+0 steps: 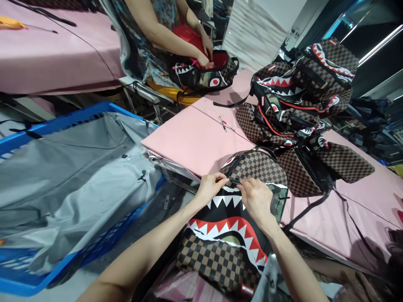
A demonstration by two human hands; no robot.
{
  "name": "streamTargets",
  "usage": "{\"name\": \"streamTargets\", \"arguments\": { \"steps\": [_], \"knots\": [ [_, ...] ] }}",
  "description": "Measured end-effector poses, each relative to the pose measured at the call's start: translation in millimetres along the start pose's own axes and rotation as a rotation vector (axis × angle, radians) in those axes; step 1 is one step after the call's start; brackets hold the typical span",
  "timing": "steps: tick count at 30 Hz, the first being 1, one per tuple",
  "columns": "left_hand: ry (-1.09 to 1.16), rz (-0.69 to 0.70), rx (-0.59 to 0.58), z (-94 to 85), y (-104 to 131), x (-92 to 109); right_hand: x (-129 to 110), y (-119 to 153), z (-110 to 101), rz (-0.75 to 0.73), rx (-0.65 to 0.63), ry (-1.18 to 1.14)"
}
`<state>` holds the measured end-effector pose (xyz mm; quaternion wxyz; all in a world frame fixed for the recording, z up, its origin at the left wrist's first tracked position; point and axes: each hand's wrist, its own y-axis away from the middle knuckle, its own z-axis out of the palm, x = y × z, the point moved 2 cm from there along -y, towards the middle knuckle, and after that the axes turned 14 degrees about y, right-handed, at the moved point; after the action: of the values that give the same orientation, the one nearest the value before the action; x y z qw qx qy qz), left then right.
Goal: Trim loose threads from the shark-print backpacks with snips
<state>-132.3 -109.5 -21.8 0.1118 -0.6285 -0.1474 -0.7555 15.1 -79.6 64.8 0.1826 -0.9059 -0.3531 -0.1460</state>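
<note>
A checkered backpack with a printed shark mouth leans between my lap and the pink table's edge. At its upper part, my left hand pinches one end of a thin black strip. My right hand is closed on the same strip a little to the right, its fingertips bent down and partly hidden. Whether the strip is a strap or a zipper edge, I cannot tell. Just beyond my hands, the backpack's rounded brown-and-black top rests on the table.
More shark-mouth backpacks are heaped on the pink table, near small snips. A blue crate lined with grey sheeting stands left. Across the table, another person's hands work inside a camouflage shark bag.
</note>
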Motion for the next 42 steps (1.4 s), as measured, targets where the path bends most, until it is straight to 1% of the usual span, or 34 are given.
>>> {"name": "streamTargets", "arguments": {
  "steps": [4,8,11,14,18,23,28,34,39,41,42],
  "knots": [
    [0.043,-0.017,0.039,2.4,-5,-5,-4,-4,-1,-0.024,-0.013,0.029],
    [0.173,-0.061,0.065,4.1,-6,-14,-7,-10,-3,-0.037,-0.035,0.031],
    [0.277,-0.094,0.094,1.6,-5,-20,-8,-15,-4,-0.05,-0.061,0.019],
    [0.317,-0.097,0.122,-4.0,-5,-21,-8,-18,-5,-0.042,-0.069,0.022],
    [0.238,-0.055,0.117,-7.6,-7,-19,-6,-21,-6,-0.026,-0.082,0.041],
    [0.045,0.051,0.092,-5.0,-7,-14,-11,-24,-8,-0.073,-0.165,0.074],
    [-0.076,0.069,0.057,-2.4,-4,-10,-18,-33,-11,-0.13,-0.214,0.103],
    [-0.145,0.129,0.092,-1.3,1,-10,-24,-44,-13,-0.231,-0.258,0.127],
    [-0.148,0.167,0.089,6.1,6,-12,-38,-53,-18,-0.31,-0.299,0.152],
    [-0.13,0.16,0.076,3.7,3,-13,-41,-57,-22,-0.338,-0.305,0.137],
    [-0.118,0.148,0.071,-1.1,0,-14,-38,-58,-22,-0.332,-0.31,0.122]
  ]
}}
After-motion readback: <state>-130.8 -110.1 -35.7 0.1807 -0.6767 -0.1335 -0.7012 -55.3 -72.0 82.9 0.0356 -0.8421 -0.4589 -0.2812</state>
